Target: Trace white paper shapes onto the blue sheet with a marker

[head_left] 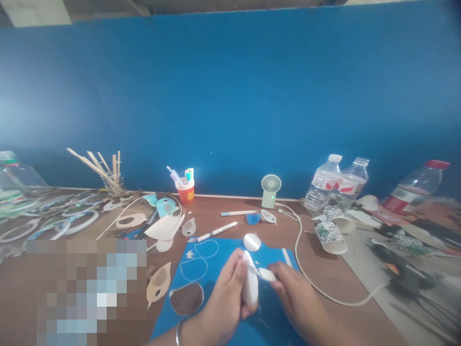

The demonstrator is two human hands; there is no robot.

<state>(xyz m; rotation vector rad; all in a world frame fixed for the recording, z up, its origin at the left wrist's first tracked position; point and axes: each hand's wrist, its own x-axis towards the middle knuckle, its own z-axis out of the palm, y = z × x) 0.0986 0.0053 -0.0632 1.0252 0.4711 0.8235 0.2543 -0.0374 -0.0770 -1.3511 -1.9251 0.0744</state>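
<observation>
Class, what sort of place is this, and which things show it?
Most likely a craft worktable: a blue sheet with shapes cut out, a cup of markers, a jar of wooden sticks, and a white cut-out held by the left hand and right hand.

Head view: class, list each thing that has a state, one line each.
Fan, upright, light on.
Red cup, upright, holding pens.
Patterned cup, on its side.
White-capped bottle, closed.
Blue sheet, hole cut out.
Left hand, gripping white piece.
Right hand, pinching white strip.

Left of the blue paper sheet (219, 262), a pixelated patch (86, 288) hides the brown wooden bench (281, 230); far right of it, dark clutter (403, 274) blurs.
</observation>
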